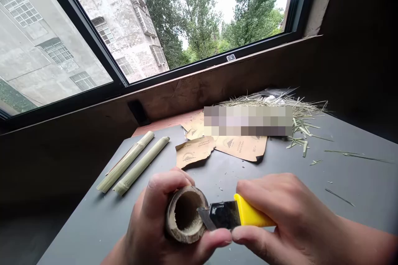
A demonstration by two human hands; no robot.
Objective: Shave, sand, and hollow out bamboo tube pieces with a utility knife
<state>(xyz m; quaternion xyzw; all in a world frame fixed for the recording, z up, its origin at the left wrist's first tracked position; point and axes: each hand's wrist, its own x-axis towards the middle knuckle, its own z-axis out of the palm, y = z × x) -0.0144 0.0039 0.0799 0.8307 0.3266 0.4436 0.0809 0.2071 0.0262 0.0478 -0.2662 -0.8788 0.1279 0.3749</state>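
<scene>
My left hand (155,223) is wrapped round a hollow bamboo tube (185,238), its open end turned up toward me. The rim looks rough and pale inside. In my right hand (289,215) is a yellow utility knife (251,213) with a black front end. Its blade touches the right side of the tube's rim and points left. My left thumb lies just below the blade, close to my right thumb.
Two split bamboo pieces (141,165) lie on the grey table (83,223) at left. Behind the hands are torn sandpaper sheets (194,151). A heap of bamboo shavings (306,109) spreads at back right, partly behind a pixelated patch. A window (199,60) stands beyond.
</scene>
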